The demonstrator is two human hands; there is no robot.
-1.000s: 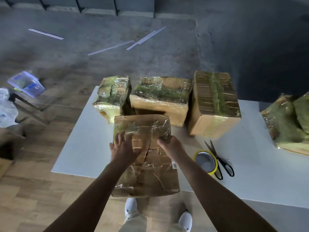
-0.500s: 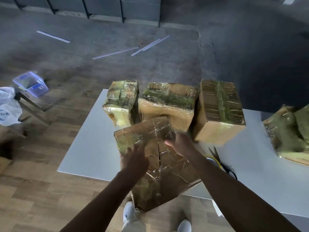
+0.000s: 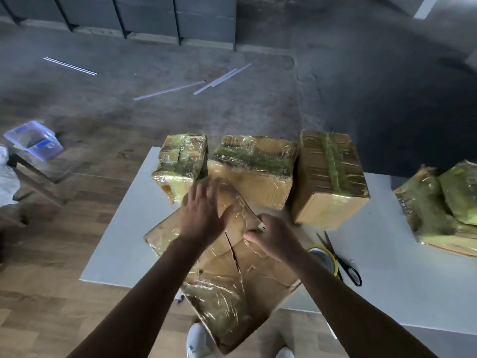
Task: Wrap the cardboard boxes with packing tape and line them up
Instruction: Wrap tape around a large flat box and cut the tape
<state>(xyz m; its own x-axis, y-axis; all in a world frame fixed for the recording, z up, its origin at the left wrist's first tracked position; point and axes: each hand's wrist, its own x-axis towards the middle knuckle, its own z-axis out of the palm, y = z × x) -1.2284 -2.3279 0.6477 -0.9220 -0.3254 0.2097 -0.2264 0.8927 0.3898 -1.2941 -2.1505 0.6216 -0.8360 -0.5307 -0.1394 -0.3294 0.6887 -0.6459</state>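
Over the table's near edge: wrapped box [image 3: 232, 293] lies skewed on the white table [image 3: 124, 241], its near corner overhanging.
Left hand [image 3: 204, 215]: fingers spread flat on the box top.
Right hand [image 3: 273, 239]: fingers curled, gripping the box's far ridge.
By right wrist: yellow tape roll [image 3: 325, 257] just beside black scissors [image 3: 343, 262].
Far edge: row of wrapped boxes [image 3: 253, 169], sides close.
Open surface: bare table left of the box.
Far left: clear container [image 3: 33, 140], blue labels unreadable.
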